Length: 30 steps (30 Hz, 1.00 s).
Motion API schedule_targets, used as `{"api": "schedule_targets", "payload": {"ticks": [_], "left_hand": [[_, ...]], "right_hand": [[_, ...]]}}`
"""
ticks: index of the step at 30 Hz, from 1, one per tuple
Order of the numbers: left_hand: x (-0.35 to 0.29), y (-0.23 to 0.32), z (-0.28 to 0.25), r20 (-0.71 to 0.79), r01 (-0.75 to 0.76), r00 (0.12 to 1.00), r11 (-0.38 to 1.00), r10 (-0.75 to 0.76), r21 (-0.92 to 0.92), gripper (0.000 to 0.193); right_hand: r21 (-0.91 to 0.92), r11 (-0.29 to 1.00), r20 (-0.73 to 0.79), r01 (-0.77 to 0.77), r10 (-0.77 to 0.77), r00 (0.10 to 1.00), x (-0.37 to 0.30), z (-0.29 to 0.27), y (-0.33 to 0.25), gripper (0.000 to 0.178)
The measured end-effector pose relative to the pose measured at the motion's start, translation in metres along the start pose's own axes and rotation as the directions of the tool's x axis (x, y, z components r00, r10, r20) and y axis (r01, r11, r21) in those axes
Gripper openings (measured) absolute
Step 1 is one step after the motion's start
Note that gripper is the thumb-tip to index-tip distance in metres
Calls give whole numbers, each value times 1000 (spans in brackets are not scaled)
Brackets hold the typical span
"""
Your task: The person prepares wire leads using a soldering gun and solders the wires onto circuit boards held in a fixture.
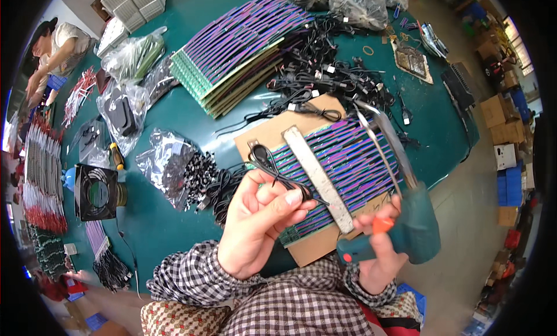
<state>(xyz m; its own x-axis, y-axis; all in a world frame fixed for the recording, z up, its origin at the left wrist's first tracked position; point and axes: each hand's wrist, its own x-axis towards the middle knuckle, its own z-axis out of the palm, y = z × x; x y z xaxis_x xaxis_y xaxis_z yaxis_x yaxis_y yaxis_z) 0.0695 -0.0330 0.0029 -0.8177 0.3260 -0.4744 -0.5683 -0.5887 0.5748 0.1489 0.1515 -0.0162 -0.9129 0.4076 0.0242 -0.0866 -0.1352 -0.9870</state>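
My left hand (255, 223) is closed in a pinch on a thin black cable (264, 159), whose coil sticks up above the fingers. In my right hand (380, 258) is a teal gun-shaped soldering tool (422, 226) with an orange trigger; its metal nozzle and a thin feed rod point up and away. Below both hands lies a panel of green circuit boards with purple wires (365, 153), on a sheet of brown cardboard (252, 133). Across the panel rests a pale, worn metal bar (316, 176). The cable's end lies near the bar, partly blurred.
Farther off stand stacked wired panels (238, 52) beside a heap of black cables (325, 63). To the left are a bag of small black parts (165, 162), a screwdriver (117, 156) and a fan (96, 191). A stained tray (412, 62) lies far right. Another person (64, 49) sits far left.
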Motion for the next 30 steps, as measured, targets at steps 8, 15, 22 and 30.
{"api": "schedule_targets", "payload": {"ticks": [8,15,22,30], "left_hand": [[-27,-19,-27,-101,11,994,981,-31,-195,25],[-34,-5,-57,602,-775,523,43,603,630,34],[-20,-7,-50,462,-522,846,598,268,608,12],[-20,-16,-40,269,-420,907,663,324,620,10]], "right_hand": [[-46,982,223,-185,191,956,5,49,-5,65],[-41,970,185,-240,244,952,9,61,-6,61],[-48,964,187,-263,267,945,13,64,-5,58],[-91,980,227,-174,191,955,8,57,-1,63]]}}
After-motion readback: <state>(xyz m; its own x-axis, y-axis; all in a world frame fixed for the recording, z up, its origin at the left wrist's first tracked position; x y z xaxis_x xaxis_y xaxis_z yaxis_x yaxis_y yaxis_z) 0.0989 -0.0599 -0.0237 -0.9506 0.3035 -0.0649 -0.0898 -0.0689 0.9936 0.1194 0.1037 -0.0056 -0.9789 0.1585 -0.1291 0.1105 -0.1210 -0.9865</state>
